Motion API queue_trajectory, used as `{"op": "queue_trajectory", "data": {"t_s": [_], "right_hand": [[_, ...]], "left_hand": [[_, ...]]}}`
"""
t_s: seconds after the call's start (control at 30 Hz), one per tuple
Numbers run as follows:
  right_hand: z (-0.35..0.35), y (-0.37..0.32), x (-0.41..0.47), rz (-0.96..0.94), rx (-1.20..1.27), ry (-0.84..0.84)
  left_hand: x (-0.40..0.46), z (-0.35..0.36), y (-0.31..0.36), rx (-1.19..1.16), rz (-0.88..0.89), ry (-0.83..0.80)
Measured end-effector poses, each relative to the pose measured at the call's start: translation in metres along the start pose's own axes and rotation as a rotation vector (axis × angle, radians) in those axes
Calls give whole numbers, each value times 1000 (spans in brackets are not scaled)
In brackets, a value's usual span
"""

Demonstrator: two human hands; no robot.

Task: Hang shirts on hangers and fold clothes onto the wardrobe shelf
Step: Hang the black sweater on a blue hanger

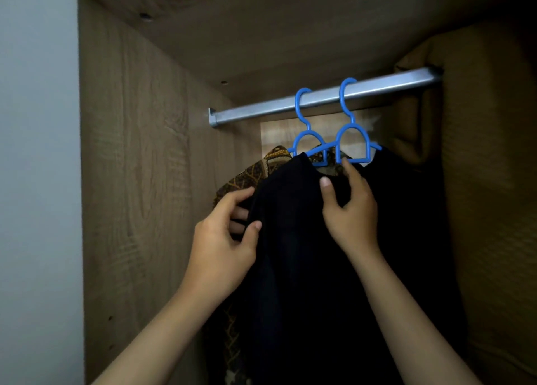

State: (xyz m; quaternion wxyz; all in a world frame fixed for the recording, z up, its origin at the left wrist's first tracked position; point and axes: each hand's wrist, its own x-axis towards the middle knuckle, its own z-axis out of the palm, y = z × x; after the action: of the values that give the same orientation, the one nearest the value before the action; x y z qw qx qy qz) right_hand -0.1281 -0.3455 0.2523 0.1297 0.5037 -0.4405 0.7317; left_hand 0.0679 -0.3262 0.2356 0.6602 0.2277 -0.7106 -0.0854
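Hanging from the nearer blue hanger (353, 140), the black shirt (305, 254) drops straight down toward six o'clock, its long axis vertical and its collar just at twelve o'clock from both hands. The right hand (348, 210) is the nearer one, thumb and fingers pinched on the fabric at the neck, fingertips touching the hanger's lower bar. The left hand (223, 239) sits at about eight o'clock from it, closed on the shirt's shoulder edge. Behind, at ten o'clock, a brown patterned shirt (250, 175) hangs on a second blue hanger (308, 140). Both hooks ride the metal rail (261, 110), which slopes toward two o'clock. Wardrobe walls (130, 181) crowd close, so settling the shoulders looks cramped.
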Motion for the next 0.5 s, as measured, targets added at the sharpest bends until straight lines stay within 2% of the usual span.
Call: {"op": "queue_trajectory", "data": {"t_s": [0.23, 0.5], "right_hand": [[4, -41, -72, -70, -105, -95], [1, -136, -167, -30, 20, -309]], "left_hand": [[-60, -33, 11, -25, -113, -6], [-141, -138, 67, 112, -200, 106]]}}
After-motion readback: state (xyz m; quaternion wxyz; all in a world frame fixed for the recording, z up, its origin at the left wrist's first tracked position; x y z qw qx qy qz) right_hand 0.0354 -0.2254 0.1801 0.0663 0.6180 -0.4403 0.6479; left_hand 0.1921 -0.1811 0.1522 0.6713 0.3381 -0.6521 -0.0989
